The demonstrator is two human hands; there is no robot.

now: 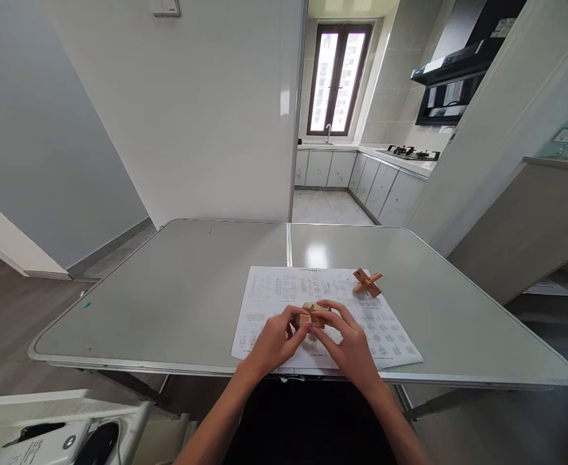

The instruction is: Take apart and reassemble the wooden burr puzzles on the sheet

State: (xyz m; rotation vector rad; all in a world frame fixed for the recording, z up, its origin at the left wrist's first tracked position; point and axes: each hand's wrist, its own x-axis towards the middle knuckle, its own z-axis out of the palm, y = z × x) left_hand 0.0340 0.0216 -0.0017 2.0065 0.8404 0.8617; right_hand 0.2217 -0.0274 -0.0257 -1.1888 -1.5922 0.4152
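Observation:
Both my hands meet over a printed instruction sheet [284, 290] near the table's front edge. My left hand [274, 340] and my right hand [346, 342] pinch a small wooden puzzle block [313, 313] between their fingertips, just above the paper. Part of the block is hidden by my fingers. A second wooden puzzle [367, 282], shaped like crossed bars, lies on the sheet's far right corner, a short way beyond my right hand.
The grey folding table [167, 303] has a seam down its middle and a small teal dot [86, 304] at the left. A white device [55, 442] sits low at the left. Behind stand a white wall and a kitchen doorway.

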